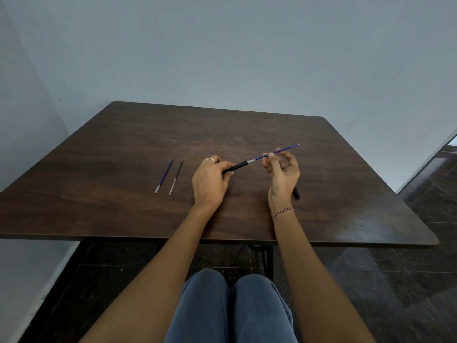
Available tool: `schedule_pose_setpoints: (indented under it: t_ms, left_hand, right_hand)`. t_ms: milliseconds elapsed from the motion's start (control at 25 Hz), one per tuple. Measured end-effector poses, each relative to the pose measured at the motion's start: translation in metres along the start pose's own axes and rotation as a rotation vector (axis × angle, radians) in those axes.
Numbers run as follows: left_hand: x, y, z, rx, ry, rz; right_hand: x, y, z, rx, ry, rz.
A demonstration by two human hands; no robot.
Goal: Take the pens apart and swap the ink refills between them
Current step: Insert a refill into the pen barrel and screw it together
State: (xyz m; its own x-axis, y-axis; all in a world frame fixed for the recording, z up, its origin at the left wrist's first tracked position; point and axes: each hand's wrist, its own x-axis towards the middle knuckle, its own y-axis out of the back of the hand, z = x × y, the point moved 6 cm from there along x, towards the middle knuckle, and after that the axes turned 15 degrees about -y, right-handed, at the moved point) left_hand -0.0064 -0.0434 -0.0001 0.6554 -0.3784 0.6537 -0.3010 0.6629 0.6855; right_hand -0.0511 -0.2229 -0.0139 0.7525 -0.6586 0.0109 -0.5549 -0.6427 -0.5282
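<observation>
Mid-surface, L hand (210, 179) grips the black barrel (238, 166), R hand (282, 172) fingers (268, 154) pinch the blue refill (277, 152) half inside it, two loose refills (163, 175) lying toward the left edge; prob. refill-sliding step, next needs straight axial travel.

Two refills (164, 176) lie on the table (123, 144), left of the barrel (237, 167)

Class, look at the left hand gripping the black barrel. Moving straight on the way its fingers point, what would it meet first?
Probably the right hand, which pinches the blue refill sticking out of the black barrel that the left hand grips; depth is unclear from one view.
</observation>
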Motion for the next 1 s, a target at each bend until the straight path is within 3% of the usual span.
schedule_pose_setpoints:
  t_ms: [320,1000]
  left_hand:
    - [0.0,0.001,0.005,-0.005,-0.06,0.024]
    - [0.0,-0.001,0.009,-0.077,-0.116,0.009]
  right_hand:
    - [-0.001,-0.008,0.005,-0.088,-0.046,-0.127]
    - [-0.002,-0.016,0.014,-0.264,-0.112,-0.187]
